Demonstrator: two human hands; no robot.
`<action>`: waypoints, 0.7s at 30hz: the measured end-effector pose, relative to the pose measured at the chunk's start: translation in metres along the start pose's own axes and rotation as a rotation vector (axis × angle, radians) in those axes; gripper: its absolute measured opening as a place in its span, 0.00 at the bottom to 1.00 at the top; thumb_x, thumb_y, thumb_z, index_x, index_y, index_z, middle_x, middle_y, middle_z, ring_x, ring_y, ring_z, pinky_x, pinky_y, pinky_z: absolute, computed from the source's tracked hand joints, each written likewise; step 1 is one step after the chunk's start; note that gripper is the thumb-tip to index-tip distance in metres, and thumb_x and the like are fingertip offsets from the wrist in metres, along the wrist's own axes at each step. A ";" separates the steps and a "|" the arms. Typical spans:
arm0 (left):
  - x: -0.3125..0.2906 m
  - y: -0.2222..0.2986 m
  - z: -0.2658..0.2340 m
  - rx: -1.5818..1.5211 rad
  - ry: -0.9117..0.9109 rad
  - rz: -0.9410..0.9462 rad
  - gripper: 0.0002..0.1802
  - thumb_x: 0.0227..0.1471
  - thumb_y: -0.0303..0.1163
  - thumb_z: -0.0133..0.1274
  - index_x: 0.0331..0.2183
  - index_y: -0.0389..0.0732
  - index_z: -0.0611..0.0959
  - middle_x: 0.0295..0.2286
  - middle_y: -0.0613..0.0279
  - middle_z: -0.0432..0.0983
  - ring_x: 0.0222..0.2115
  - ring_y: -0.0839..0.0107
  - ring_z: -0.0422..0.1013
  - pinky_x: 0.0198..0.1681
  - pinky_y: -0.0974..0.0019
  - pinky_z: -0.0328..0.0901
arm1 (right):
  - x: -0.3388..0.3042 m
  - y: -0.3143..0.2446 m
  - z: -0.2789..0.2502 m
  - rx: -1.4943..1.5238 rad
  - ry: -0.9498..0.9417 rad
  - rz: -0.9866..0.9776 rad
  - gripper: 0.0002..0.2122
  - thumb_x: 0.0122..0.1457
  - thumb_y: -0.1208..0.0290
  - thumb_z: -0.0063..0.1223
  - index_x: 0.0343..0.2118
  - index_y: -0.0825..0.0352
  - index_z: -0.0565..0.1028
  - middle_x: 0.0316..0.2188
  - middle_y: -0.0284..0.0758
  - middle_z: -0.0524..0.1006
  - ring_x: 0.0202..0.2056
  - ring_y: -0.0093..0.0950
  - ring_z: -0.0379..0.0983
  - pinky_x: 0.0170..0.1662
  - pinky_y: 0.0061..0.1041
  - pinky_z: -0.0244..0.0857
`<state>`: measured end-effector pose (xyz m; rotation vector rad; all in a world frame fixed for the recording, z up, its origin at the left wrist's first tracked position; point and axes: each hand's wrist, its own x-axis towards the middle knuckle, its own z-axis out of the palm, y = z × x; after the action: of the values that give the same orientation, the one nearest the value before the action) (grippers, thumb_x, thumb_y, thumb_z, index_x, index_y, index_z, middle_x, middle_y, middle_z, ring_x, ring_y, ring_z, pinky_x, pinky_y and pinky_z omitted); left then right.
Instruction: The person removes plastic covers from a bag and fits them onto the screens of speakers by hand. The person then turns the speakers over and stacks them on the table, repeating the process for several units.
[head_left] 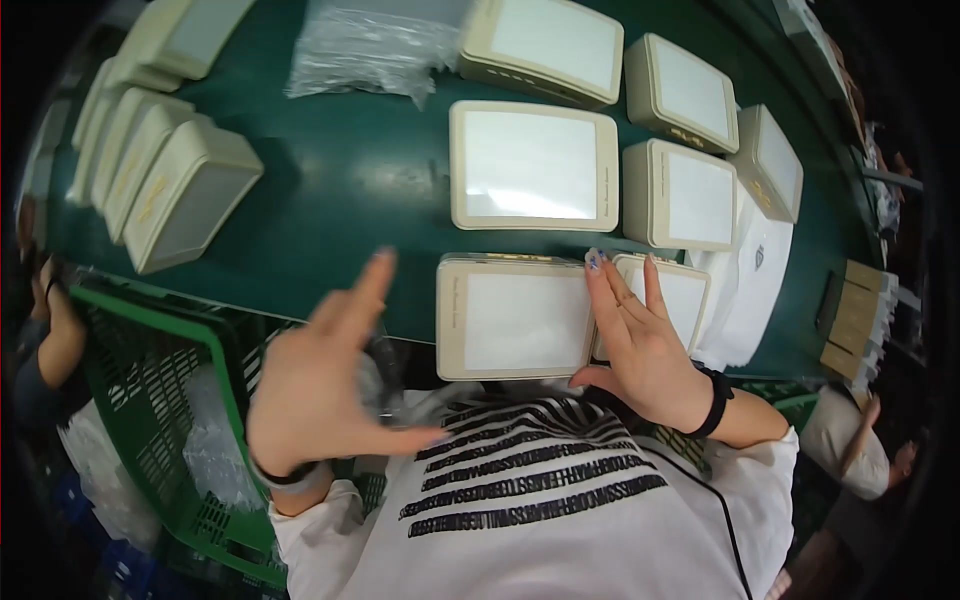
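At the table's near edge lies a cream box with a white panel framed on top [525, 322]. My right hand [645, 355] rests at its right end, fingers stretched out and apart; the thumb is by the near corner. Partly under those fingers is a smaller cream box [683, 291]. My left hand [320, 385] is held left of the first box, apart from it. Its thumb and fingers are spread with nothing between them, slightly smeared by motion. Just beyond, another large cream box [535, 162] lies with its white panel up.
Several more cream boxes [685, 195] stand at the right, and a leaning row [190, 200] at the far left. Clear plastic bags [370, 50] lie at the back of the green table [330, 190]. A green crate [225, 390] sits left; people are at both sides.
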<state>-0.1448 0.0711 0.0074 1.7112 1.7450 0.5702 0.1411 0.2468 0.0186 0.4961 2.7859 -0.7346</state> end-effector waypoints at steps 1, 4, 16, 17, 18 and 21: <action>-0.016 -0.002 -0.009 -0.123 0.124 0.067 0.73 0.23 0.72 0.62 0.59 0.27 0.57 0.48 0.43 0.69 0.26 0.65 0.73 0.28 0.66 0.69 | 0.003 -0.002 -0.001 0.009 -0.009 -0.026 0.55 0.34 0.63 0.71 0.62 0.78 0.46 0.60 0.57 0.55 0.62 0.48 0.55 0.63 0.52 0.39; -0.045 0.020 0.000 -0.289 0.188 0.009 0.70 0.26 0.73 0.60 0.59 0.28 0.58 0.46 0.43 0.70 0.28 0.65 0.74 0.29 0.67 0.69 | -0.007 -0.017 -0.022 0.026 0.157 -0.123 0.49 0.37 0.65 0.70 0.62 0.73 0.53 0.59 0.55 0.58 0.60 0.47 0.58 0.62 0.47 0.46; -0.020 0.122 0.082 -0.559 0.291 -0.053 0.54 0.37 0.65 0.58 0.54 0.29 0.66 0.44 0.44 0.74 0.36 0.66 0.76 0.32 0.69 0.70 | -0.104 0.035 -0.004 1.224 0.650 0.397 0.14 0.62 0.72 0.51 0.48 0.73 0.70 0.29 0.36 0.79 0.31 0.23 0.78 0.34 0.15 0.71; -0.016 0.127 0.083 -0.158 0.371 -0.102 0.53 0.36 0.60 0.63 0.53 0.30 0.68 0.45 0.46 0.73 0.36 0.65 0.76 0.31 0.69 0.70 | -0.111 0.044 0.003 1.220 0.668 0.410 0.14 0.62 0.72 0.51 0.48 0.73 0.70 0.29 0.36 0.79 0.31 0.23 0.78 0.34 0.15 0.71; -0.008 0.129 0.086 -0.161 0.359 -0.088 0.53 0.36 0.60 0.63 0.53 0.30 0.68 0.45 0.46 0.73 0.36 0.65 0.76 0.31 0.69 0.70 | -0.117 0.054 0.012 1.249 0.633 0.480 0.13 0.61 0.73 0.51 0.47 0.73 0.70 0.30 0.37 0.79 0.31 0.22 0.78 0.34 0.16 0.71; 0.023 0.130 0.091 0.288 0.304 0.063 0.51 0.27 0.49 0.71 0.51 0.31 0.71 0.50 0.50 0.71 0.33 0.62 0.77 0.32 0.67 0.71 | -0.122 0.068 0.030 1.322 0.545 0.616 0.12 0.61 0.74 0.52 0.46 0.73 0.70 0.31 0.37 0.80 0.31 0.22 0.78 0.33 0.16 0.72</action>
<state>0.0125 0.0922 0.0288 1.9644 2.0741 0.6611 0.2826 0.2551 -0.0008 1.8237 1.8087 -2.4023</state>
